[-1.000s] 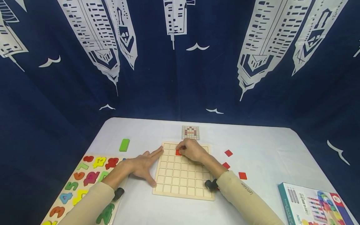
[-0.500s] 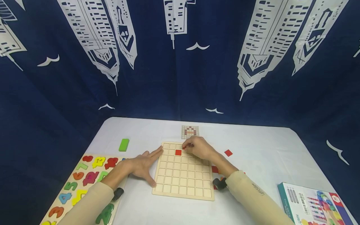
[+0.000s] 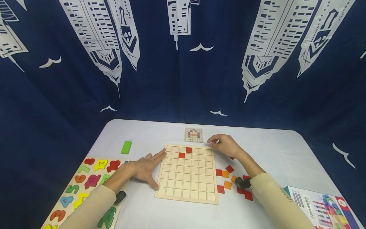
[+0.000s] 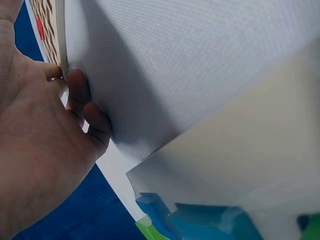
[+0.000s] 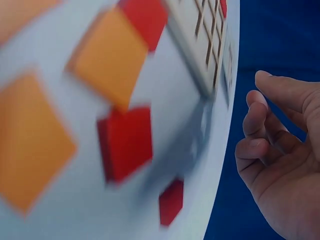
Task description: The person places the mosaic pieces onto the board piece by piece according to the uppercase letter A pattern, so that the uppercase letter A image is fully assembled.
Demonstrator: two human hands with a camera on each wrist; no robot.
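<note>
A wooden grid board (image 3: 186, 176) lies on the white table with two red square tiles in its cells: one red tile (image 3: 188, 149) in the far row, another red tile (image 3: 181, 155) one row nearer and to the left. My left hand (image 3: 145, 170) is spread at the board's left side, thumb and fingertips touching its edge. Off the board's far right corner, my right hand (image 3: 226, 144) hovers with nothing in it; in the right wrist view its fingers bend loosely, thumb and index apart. A small pattern card (image 3: 193, 135) lies behind the board.
Loose red tiles (image 3: 229, 169) and orange tiles (image 3: 227, 185) are scattered right of the board, partly behind my right wrist. A puzzle board of coloured numbers and letters (image 3: 123, 181) lies at left, a green block (image 3: 126, 147) beyond it. A printed box (image 3: 317, 206) stands front right.
My right hand placed a red tile in the far row, let go and moved right, off the board. My left hand has stayed at the board's edge.
</note>
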